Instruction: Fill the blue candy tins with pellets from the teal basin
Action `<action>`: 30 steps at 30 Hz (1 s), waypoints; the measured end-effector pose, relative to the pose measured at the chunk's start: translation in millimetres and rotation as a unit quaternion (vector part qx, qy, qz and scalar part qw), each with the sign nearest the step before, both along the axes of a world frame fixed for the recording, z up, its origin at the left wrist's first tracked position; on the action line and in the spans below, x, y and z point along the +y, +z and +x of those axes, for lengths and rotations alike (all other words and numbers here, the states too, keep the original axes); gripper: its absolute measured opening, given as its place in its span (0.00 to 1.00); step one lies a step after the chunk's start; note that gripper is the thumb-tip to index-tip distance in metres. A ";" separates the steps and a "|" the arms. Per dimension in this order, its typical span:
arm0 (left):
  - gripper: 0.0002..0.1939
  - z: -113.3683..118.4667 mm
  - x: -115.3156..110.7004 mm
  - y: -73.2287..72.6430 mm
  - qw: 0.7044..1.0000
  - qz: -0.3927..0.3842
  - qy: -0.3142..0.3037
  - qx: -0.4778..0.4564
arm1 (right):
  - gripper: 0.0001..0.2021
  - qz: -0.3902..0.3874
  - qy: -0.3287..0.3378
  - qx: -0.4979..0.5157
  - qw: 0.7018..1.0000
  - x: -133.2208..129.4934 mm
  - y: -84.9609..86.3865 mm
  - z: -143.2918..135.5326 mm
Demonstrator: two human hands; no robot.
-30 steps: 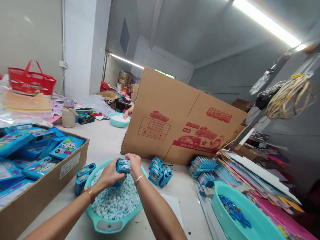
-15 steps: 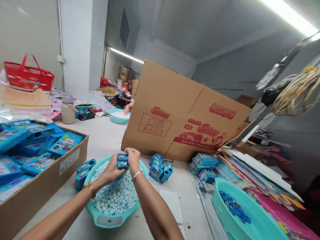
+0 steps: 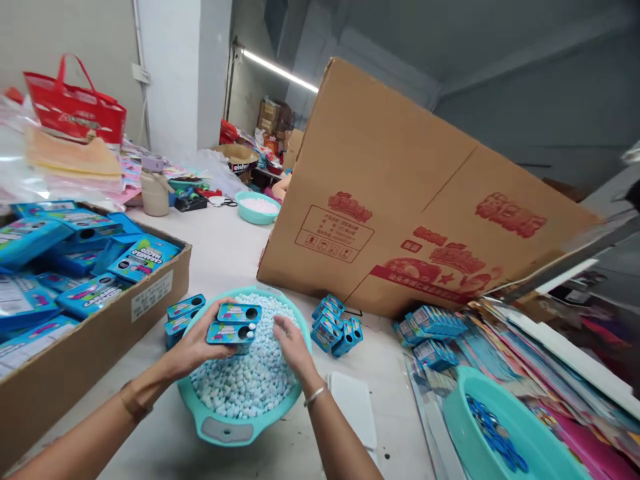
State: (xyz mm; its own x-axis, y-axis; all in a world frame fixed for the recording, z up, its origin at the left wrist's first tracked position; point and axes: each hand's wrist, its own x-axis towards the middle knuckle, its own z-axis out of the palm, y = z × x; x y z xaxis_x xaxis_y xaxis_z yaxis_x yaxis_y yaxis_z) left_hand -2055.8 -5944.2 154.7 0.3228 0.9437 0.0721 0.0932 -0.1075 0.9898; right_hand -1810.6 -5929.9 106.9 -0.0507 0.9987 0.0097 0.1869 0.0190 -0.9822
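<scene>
Two small blue boxes (image 3: pixel 233 324) with round dark holes are in my left hand (image 3: pixel 196 343), held side by side above a teal basin (image 3: pixel 227 432). Small white candies lie at the hole of the nearer box. Pale blue and white candies (image 3: pixel 245 383) fill the basin. Over its right side, my right hand (image 3: pixel 291 343) has its fingers apart, with nothing seen in them. Two more blue boxes (image 3: pixel 185 308) stand left of the basin, partly behind my left hand.
A carton (image 3: pixel 95 347) of blue boxes is at left. Behind stands a large cardboard sheet (image 3: pixel 400 207). Blue boxes (image 3: pixel 336 327), a white flat device (image 3: pixel 353 410) and a teal tub (image 3: pixel 505 433) are at right. Part of another person's arm (image 3: pixel 281 187) shows far back.
My right hand has come away from the boxes to the right and opened. My left hand has tipped the boxes so their holed faces show. The camera view has shifted.
</scene>
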 end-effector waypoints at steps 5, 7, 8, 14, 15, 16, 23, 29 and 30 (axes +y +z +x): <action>0.42 -20.2 -7.0 -16.5 0.999 0.018 -0.016 0.032 | 0.32 0.094 0.178 -0.280 0.939 -27.3 -19.3 -19.4; 0.41 -26.9 -8.2 -24.0 0.998 0.041 -0.016 0.054 | 0.28 0.109 0.193 -0.317 0.922 -30.1 -12.2 -27.7; 0.41 -29.8 -8.8 -26.6 0.997 0.049 -0.010 0.060 | 0.25 0.111 0.198 -0.324 0.918 -30.3 -8.2 -30.3; 0.41 -34.7 -6.3 -20.0 0.997 0.023 0.031 0.061 | 0.08 0.044 0.178 -0.267 0.946 -22.1 -2.7 -34.7; 0.41 -33.5 -4.5 -16.6 0.997 0.011 0.037 0.060 | 0.06 0.016 0.161 -0.234 0.959 -18.7 -4.7 -35.2; 0.41 -32.1 -2.4 -13.2 0.997 0.000 0.045 0.060 | 0.06 -0.018 0.145 -0.188 0.971 -14.6 -6.7 -35.5; 0.39 -15.5 10.9 -1.1 0.990 0.014 0.083 0.115 | 0.14 -0.320 -0.032 0.332 0.886 16.0 10.8 -30.2; 0.37 23.9 16.6 -12.8 0.963 0.144 0.148 0.171 | 0.09 -0.124 -0.188 0.488 0.844 20.4 58.4 -57.4; 0.36 30.3 17.4 -14.3 0.959 0.158 0.154 0.176 | 0.09 -0.073 -0.205 0.469 0.856 19.9 63.4 -63.4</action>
State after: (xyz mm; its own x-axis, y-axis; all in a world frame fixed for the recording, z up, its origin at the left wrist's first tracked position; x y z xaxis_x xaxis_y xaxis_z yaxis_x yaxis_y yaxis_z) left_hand -2025.5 -5926.8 140.4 0.0892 0.9470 0.3085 0.4917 -0.3112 0.8132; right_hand -1873.9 -5910.0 170.3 0.2655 0.9249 -0.2723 -0.7242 0.0049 -0.6896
